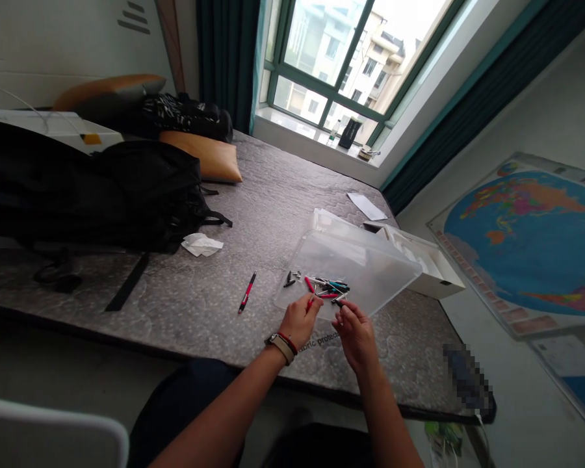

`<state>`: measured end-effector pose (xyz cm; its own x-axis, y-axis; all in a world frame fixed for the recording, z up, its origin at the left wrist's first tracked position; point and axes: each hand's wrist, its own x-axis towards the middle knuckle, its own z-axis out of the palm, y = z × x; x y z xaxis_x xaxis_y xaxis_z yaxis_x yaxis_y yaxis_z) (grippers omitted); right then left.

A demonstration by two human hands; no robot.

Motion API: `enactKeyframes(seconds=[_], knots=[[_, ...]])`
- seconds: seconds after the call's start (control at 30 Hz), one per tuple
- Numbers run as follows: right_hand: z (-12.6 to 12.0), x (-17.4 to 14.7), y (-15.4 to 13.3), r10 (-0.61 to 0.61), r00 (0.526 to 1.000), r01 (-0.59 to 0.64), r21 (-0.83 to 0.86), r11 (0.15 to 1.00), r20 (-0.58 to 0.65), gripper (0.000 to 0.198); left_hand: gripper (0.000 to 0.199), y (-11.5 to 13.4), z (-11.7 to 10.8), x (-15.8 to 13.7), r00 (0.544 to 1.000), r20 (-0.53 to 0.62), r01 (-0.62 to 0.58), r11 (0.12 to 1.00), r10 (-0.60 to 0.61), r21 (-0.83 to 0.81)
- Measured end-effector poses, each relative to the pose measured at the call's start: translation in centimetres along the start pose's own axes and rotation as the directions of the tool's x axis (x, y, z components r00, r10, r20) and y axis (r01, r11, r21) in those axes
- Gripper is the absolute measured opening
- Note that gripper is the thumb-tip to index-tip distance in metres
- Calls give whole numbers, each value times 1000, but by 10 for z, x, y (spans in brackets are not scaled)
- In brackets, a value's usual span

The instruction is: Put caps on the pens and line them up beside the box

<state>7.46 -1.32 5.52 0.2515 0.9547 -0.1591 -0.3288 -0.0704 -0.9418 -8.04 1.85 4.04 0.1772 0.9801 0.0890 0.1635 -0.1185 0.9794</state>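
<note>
My left hand (299, 322) pinches a red part (311, 302), my right hand (357, 335) a black part (340, 303); I'd keep both low, near the tray (365, 259), loose pieces (340, 286) at twelve o'clock.

pen parts (340, 285) in tray (365, 260) | pen (247, 292) left of tray | box (436, 286) right of tray | backpack (146, 188) far left
</note>
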Motion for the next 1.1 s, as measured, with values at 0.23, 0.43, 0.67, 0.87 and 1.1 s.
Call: enactKeyframes(seconds=[0.23,0.43,0.67,0.87,1.1], knots=[[-21,-6,26,-38,998,41,47,998,-46,29,32,-2,9,-7,988,155,-27,999,21,36],[-34,0,9,-186,977,188,7,982,-102,24,41,0,20,-7,953,290,-125,985,84,123],[-36,-7,5,-268,962,265,-55,963,-55,30,39,-1,25,-11,932,355,-172,956,80,236],[-36,-10,2,-296,953,290,-102,952,-57,32,39,0,25,-11,928,361,-192,947,91,256],[-31,-11,3,-295,955,292,-146,945,-2,31,37,5,22,-12,926,364,-196,949,96,248]])
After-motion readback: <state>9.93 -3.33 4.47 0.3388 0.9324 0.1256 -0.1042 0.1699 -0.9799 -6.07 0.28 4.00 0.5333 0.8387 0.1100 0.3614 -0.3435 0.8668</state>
